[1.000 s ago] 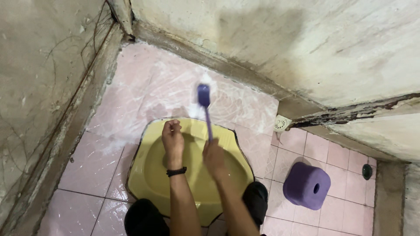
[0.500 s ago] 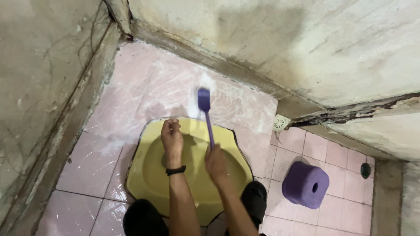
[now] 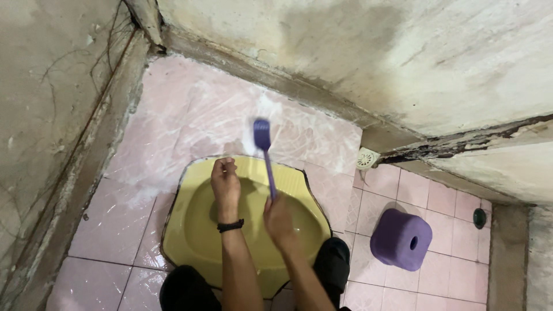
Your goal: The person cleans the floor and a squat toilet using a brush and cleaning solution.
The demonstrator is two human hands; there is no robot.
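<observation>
Fingers of the right hand (image 3: 278, 219) are clenched around the lower end of a purple brush (image 3: 264, 152), at lower centre of the frame. The handle runs up from the fist to the brush head, which lies on the wet pink tiled floor (image 3: 190, 115) just above the top rim of the yellow squat toilet pan (image 3: 190, 230). The head appears slightly blurred. White foam streaks cover the tiles around the head.

The left hand (image 3: 225, 183) is curled into a loose fist with nothing in it, positioned over the upper part of the pan, just left of the brush handle. A black band (image 3: 231, 226) encircles the left wrist.

At lower right, a purple cylindrical stool (image 3: 401, 239) lies on its side on the tiles. A round white floor drain (image 3: 366, 157) sits at centre right, at the foot of the stained concrete wall (image 3: 374, 63). A small dark round object (image 3: 479, 217) lies at far right.
</observation>
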